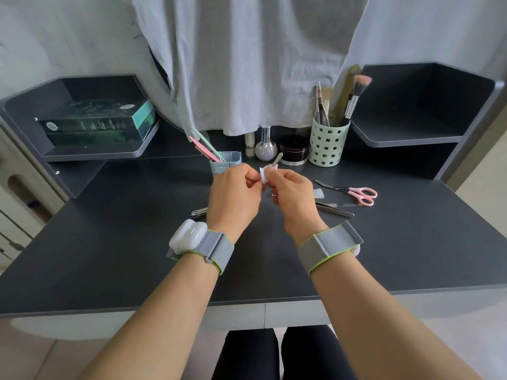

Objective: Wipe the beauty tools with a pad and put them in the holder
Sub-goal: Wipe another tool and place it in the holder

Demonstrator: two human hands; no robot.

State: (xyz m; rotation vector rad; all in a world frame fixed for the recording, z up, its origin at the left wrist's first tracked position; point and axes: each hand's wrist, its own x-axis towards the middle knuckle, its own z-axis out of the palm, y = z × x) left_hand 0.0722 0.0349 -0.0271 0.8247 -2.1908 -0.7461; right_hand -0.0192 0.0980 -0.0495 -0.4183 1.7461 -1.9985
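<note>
A dark grey desk (pixel 109 256) with corner shelves (pixel 406 138) stands against a pale wall (pixel 55 37) draped with grey cloth (pixel 247 64).

Bare desk (pixel 115 256) lies open left and near; scissors (pixel 356 193) and tweezers (pixel 336 209) crowd the right, jars (pixel 293 153) and holder (pixel 226 160) block the back.

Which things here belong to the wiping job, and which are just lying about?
Job: pad, tool being wiped, blue holder, scissors, tweezers, clippers.
Lying about: green cup of brushes, jar, bottle, boxes.
</note>
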